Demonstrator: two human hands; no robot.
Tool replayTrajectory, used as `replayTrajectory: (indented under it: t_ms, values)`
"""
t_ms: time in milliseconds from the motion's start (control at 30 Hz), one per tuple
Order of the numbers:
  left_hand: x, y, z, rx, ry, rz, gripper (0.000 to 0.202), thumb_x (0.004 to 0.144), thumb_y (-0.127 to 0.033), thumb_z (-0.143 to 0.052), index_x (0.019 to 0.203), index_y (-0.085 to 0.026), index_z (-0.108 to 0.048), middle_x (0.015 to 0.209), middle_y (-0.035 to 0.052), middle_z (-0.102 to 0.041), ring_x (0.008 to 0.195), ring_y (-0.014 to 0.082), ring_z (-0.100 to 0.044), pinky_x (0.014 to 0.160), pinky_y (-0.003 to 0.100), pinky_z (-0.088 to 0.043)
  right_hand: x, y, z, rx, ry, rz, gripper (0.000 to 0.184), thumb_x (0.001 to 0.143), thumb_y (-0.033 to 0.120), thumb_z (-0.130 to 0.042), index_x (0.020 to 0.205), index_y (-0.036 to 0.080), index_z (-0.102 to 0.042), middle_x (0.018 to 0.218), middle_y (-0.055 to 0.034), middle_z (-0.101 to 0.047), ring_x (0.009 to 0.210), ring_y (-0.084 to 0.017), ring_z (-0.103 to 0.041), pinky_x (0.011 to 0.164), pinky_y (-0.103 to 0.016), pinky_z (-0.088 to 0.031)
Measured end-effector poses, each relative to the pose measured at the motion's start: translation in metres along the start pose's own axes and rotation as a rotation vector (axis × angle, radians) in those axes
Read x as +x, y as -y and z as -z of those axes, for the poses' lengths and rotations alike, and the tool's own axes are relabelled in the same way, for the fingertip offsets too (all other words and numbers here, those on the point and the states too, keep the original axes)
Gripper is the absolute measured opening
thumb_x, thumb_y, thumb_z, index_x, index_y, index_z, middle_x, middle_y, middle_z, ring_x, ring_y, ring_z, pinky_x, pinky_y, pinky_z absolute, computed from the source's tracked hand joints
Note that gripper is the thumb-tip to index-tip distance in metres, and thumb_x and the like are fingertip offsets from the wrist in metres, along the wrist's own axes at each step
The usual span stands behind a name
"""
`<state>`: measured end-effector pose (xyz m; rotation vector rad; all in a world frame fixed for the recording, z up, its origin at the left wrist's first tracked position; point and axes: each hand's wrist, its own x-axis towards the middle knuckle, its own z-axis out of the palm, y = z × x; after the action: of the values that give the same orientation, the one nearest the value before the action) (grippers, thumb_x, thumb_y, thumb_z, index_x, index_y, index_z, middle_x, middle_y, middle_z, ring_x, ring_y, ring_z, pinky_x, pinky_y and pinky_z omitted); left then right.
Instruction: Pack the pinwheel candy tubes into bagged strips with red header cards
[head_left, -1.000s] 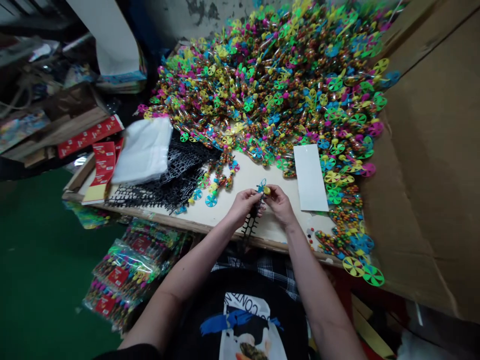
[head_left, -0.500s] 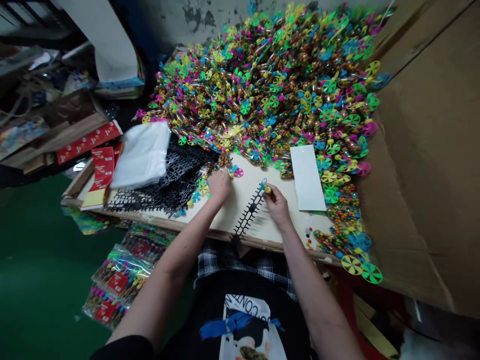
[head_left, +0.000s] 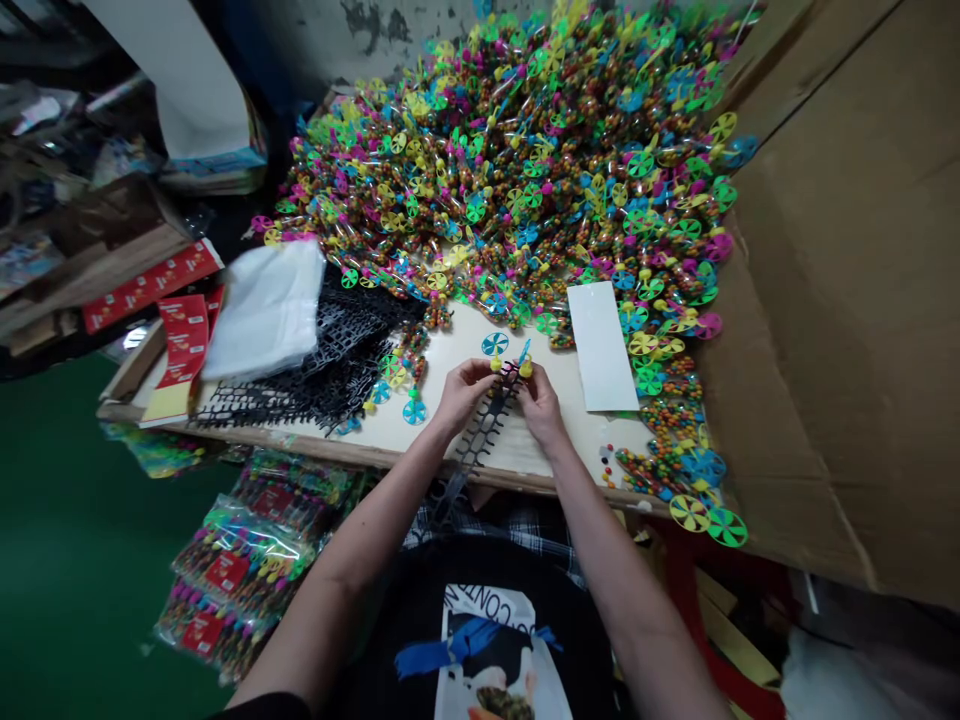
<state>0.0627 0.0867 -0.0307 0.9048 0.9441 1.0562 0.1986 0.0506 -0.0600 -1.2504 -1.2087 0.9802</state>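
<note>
My left hand (head_left: 466,390) pinches a candy-filled pinwheel toy with a blue wheel (head_left: 495,345) and a yellow cap, at the upper end of a black plastic strip (head_left: 480,438) with short side prongs. On the other side of the strip, my right hand (head_left: 538,398) is closed on a second toy with a yellow cap (head_left: 526,368) and a blue part above it. A pink piece shows between the two. The strip slants down toward my lap over the table edge. Fingers hide most of both toys' lower parts.
A large heap of pinwheel candy toys (head_left: 480,180) covers the table's back. On the left lie black strips (head_left: 352,335), clear plastic bags (head_left: 266,305) and red cards (head_left: 184,340). A white card (head_left: 604,345) lies right. Filled packs (head_left: 225,570) are below; cardboard (head_left: 840,300) stands right.
My left hand has come from the small group of toys to the strip's upper end, bringing a blue-wheeled toy. My right hand stays there with its toy. The view has shifted slightly.
</note>
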Motion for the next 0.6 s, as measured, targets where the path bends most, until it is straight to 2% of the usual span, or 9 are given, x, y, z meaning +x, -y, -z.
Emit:
replayTrajectory:
  t_ms: [200,467,600]
  values:
    - [-0.0010,-0.0014,0.0011,-0.023,0.070,0.008,0.032,0.060,-0.036,-0.078,0.082,-0.015,-0.067,0.081,0.0029,-0.070,0.077,0.0149,-0.062,0.080,0.029,-0.048,0.0023,-0.0001,-0.0038,0.060,-0.004,0.020,0.026,0.081,0.037,-0.052,0.104,0.024,-0.049,0.096,-0.0029,-0.061,0.098,-0.019,-0.057,0.090,-0.032,-0.047]
    - [-0.0041,0.0081,0.0027,0.147,0.043,-0.106,0.023,0.063,-0.016,-0.067,0.086,-0.016,-0.068,0.086,0.0019,-0.066,0.086,0.0162,-0.060,0.085,0.029,-0.045,0.0004,0.0001,-0.0078,0.045,0.036,0.007,0.025,0.080,0.040,-0.054,0.100,0.025,-0.052,0.087,-0.0010,-0.059,0.092,-0.019,-0.056,0.087,-0.032,-0.046]
    - [-0.0031,0.0055,0.0049,0.249,0.064,-0.150,0.025,0.067,-0.016,-0.062,0.091,-0.017,-0.070,0.088,0.0024,-0.063,0.089,0.0165,-0.058,0.086,0.029,-0.044,0.0009,-0.0002,-0.0070,0.058,0.030,0.016,0.025,0.080,0.039,-0.054,0.101,0.024,-0.053,0.089,-0.0014,-0.060,0.092,-0.019,-0.056,0.088,-0.032,-0.046]
